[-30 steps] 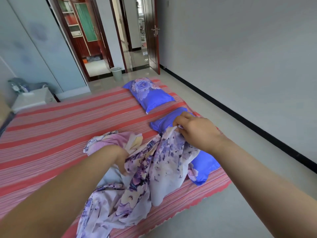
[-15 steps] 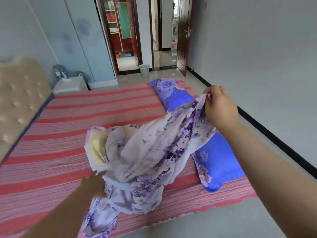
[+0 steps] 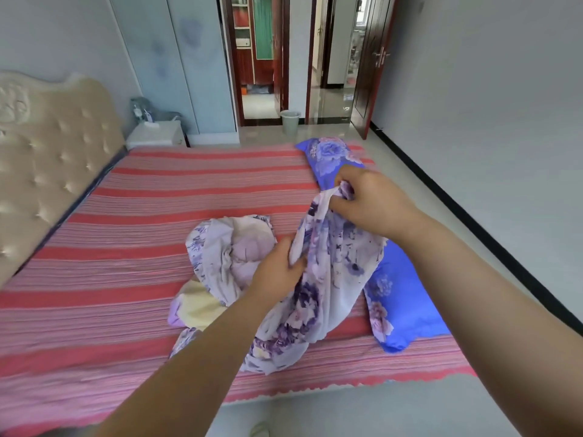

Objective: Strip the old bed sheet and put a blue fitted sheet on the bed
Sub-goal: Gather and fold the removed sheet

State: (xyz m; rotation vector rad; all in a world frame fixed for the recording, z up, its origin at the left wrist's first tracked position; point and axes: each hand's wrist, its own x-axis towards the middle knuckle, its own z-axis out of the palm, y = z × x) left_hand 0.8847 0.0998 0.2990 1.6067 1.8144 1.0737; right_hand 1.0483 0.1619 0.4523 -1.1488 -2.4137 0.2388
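Gripping one purple floral sheet with my left hand and right hand; two blue floral pillows lie at two o'clock on one striped bed.

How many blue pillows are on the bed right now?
2. One blue pillow lies at the bed's far right edge, beyond the right hand. The other lies nearer, partly under the floral sheet. More could be hidden beneath it.
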